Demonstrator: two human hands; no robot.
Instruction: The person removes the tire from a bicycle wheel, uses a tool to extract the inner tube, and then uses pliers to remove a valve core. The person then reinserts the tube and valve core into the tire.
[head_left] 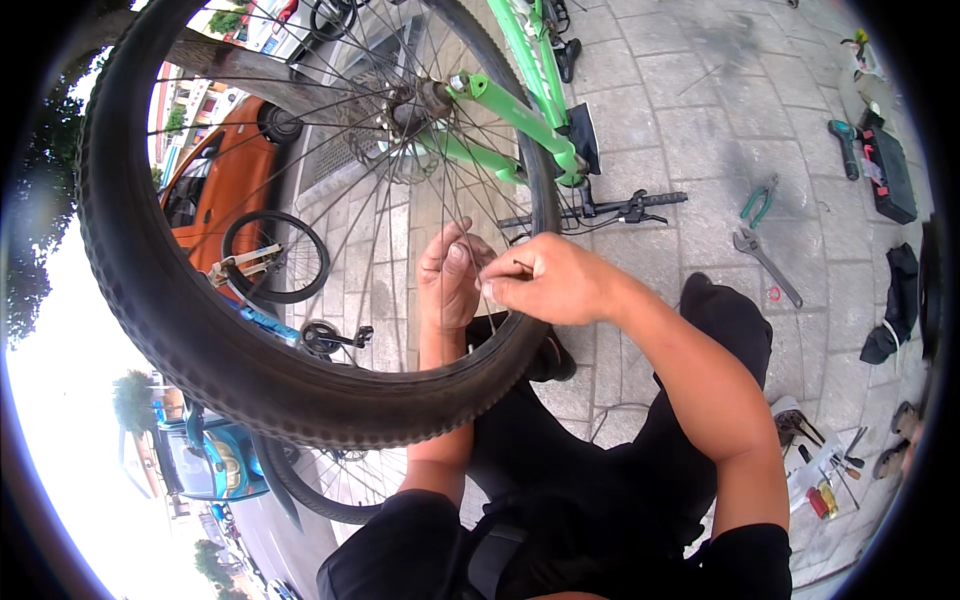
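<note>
A bicycle wheel with a black knobby tyre [250,385] stands upright in front of me, held in a green fork [515,120]. The bike is upside down, its handlebar [630,207] low by the paving. My left hand [450,275] reaches from behind the tyre to the spokes, fingers curled and thumb raised; whatever they grip is too small to make out. My right hand [560,285] lies across the rim from the right, its thumb and forefinger pinched close to the left fingertips. A short thin dark piece [522,265] shows between its fingers.
On the paving to the right lie green-handled pliers [760,200], an adjustable wrench [767,266], a cordless drill [845,148] and a black case [890,175]. Screwdrivers [823,498] lie at lower right. Another bicycle [275,257] and an orange car [235,170] stand at left.
</note>
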